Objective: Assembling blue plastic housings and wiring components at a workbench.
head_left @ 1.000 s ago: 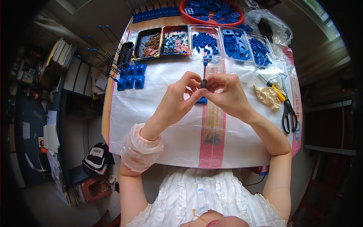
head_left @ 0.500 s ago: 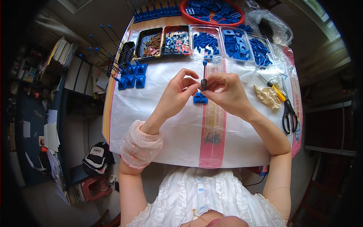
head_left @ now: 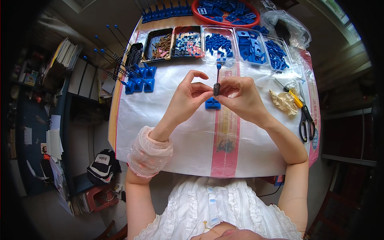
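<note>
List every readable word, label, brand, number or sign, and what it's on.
Wording not copied out; print shows here:
Backpack: dark lettering on its pale patch.
White sheet: characters along its pinkish-red right border, small and bent.
Blue oval on that border: marks too small to read.

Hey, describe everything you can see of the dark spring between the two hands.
The dark spring is a short, narrow coil of several turns, apparently metal wire. It surrounds a thin rod topped by a blue knob, standing roughly upright above a blue base. Fingers of the left hand and right hand meet around its lower end, hiding that part; exactly what each fingertip touches is unclear.
</note>
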Available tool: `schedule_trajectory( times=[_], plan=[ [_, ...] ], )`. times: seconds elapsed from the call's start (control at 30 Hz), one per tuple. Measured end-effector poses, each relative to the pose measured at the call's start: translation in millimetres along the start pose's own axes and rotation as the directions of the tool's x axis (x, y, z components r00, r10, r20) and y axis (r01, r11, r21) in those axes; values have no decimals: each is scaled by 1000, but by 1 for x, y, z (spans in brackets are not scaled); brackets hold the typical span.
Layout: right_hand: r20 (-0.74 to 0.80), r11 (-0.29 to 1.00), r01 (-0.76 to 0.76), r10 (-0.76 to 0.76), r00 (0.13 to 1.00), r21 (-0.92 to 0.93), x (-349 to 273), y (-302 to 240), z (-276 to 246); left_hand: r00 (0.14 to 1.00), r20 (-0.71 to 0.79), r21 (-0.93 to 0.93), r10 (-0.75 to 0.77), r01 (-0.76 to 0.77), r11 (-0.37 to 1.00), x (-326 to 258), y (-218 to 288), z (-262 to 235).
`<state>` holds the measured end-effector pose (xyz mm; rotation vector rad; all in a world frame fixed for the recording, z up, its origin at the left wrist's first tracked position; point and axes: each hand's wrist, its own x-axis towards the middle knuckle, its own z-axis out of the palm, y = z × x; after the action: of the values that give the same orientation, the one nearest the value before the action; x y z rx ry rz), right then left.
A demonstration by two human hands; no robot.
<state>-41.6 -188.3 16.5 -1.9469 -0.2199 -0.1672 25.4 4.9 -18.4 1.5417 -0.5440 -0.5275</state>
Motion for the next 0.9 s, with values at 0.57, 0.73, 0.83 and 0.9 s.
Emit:
schedule_trajectory(
  times=[0.57, 0.73, 0.83, 0.9],
  plan=[
    [5, 1000, 1, -1, 1000, 10, 0, 1, 0, 991, -91, 15, 100, -99, 995, 6, -8, -3],
    [8, 1000, -12, 12, 1000, 23, 0, 1, 1, 991, -127, -69, 45, -54, 996, 7, -5, -14],
    [12, 1000, -15, 15, 1000, 21, 0, 0, 0, 994, -111, -180, -9, -11, 984, 7, -5, -17],
    [15, 1000, -15, 15, 1000, 18, 0, 0, 0, 994, -99, -242, -47, 21, 970, 8, -7, -18]
  ],
)
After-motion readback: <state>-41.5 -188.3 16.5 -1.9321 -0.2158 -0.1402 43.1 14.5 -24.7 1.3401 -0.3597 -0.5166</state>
